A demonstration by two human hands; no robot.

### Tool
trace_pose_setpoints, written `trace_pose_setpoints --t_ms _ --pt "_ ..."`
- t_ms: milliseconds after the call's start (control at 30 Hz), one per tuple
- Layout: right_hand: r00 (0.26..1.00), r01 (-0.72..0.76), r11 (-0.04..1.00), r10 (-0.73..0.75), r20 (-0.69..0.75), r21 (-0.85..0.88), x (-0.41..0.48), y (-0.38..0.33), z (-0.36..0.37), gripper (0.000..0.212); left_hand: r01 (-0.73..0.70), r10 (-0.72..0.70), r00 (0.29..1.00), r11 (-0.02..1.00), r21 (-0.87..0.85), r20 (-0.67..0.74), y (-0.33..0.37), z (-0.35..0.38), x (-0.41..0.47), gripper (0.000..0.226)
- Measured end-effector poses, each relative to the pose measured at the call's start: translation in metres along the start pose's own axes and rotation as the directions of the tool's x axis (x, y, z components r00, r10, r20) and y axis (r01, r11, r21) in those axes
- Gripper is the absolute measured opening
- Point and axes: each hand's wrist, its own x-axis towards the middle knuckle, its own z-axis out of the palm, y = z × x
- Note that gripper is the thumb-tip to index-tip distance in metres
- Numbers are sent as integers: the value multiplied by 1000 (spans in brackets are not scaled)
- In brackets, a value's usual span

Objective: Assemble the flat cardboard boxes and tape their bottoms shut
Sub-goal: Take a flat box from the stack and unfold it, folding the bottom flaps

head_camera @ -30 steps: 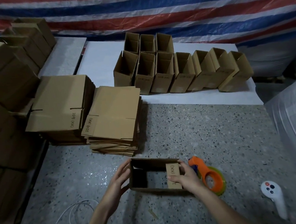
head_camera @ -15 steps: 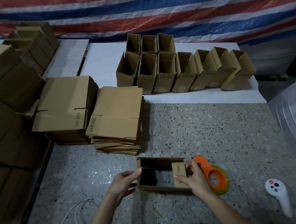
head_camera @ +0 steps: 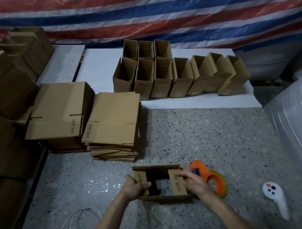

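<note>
The open box (head_camera: 164,198) stood at six o'clock on the table (head_camera: 223,134), its two short flaps half folded inward over the opening. The left hand (head_camera: 135,187) curled round the left flap and gripped it. The right hand (head_camera: 192,181) lay with fairly straight fingers pressing the right flap down. The main risk, as I judged it, was the flaps springing back once either hand let go to fold the long flaps or fetch the tape dispenser (head_camera: 209,177), just beside the box at three o'clock. Uneven pressure could also push the box out of square, leaving a gapped seam and crooked tape. The right wrist passed close over the dispenser and might knock it.
</note>
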Motion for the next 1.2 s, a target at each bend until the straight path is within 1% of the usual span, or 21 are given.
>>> trace_pose_setpoints --t_ms 33,100,133,167,233,300,400,467,500,567,600,633,700,733,767,833,900,1000,1100,1133,1200 --pt "997 -7 998 11 74 -56 -5 4 -4 74 -1 1 1000 1000 -7 22 -1 0 0 58" --pt "988 -12 986 37 147 -166 -11 14 -9 91 -17 18 996 1000 -12 84 -3 -2 -1 59" --pt "991 -12 980 38 128 -198 -13 19 -9 93 -34 33 992 999 7 123 -3 -3 -2 59" --pt "997 -11 977 28 78 -211 -14 23 -9 92 -52 45 986 998 40 161 -4 -5 -2 57" --pt "999 -10 976 -2 -52 -217 -13 28 -6 78 -72 49 973 993 96 224 -4 -8 -3 54" --pt "988 6 973 -42 -151 -229 -9 30 0 60 -66 34 966 991 117 256 -7 -11 -2 52" --pt "959 67 959 -138 -248 -275 0 33 13 35 37 -53 958 997 61 282 -14 -14 -6 41" --pt "938 74 944 -175 -300 -321 5 34 20 26 65 -56 953 998 -20 298 -25 -16 -10 51" --pt "932 67 939 -179 -314 -336 7 34 23 27 43 -27 956 998 -49 294 -32 -16 -11 59" --pt "929 63 935 -183 -323 -349 7 30 24 38 -43 75 972 989 -144 223 -45 -13 -14 84" --pt "929 63 936 -182 -323 -346 6 28 24 48 -104 135 979 975 -198 152 -51 -9 -15 99" --pt "930 71 937 -186 -318 -341 6 26 23 58 -189 208 976 956 -227 67 -58 -4 -13 108" --pt "930 102 929 -216 -298 -354 7 25 20 80 -361 352 933 910 -203 -78 -61 2 -14 111" --pt "934 108 922 -223 -281 -372 7 25 19 88 -429 415 903 889 -162 -112 -58 4 -17 110" --pt "938 109 911 -226 -261 -398 8 26 18 93 -482 469 874 869 -113 -128 -56 6 -18 110" --pt "940 144 870 -269 -210 -472 9 28 14 95 -544 536 833 839 -26 -138 -53 6 -19 110" --pt "933 183 816 -320 -165 -548 9 27 12 85 -576 575 807 816 34 -132 -53 7 -19 102" --pt "921 234 766 -372 -117 -599 8 28 9 62 -601 604 786 797 70 -131 -57 4 -15 81" --pt "925 184 691 -363 -116 -699 7 34 8 35 -599 628 764 776 199 -148 -66 8 -13 50" --pt "927 164 665 -356 -116 -729 6 36 9 31 -594 629 763 774 219 -152 -69 11 -15 43" --pt "931 147 640 -347 -114 -754 5 39 10 31 -601 640 755 763 236 -146 -73 16 -19 40"
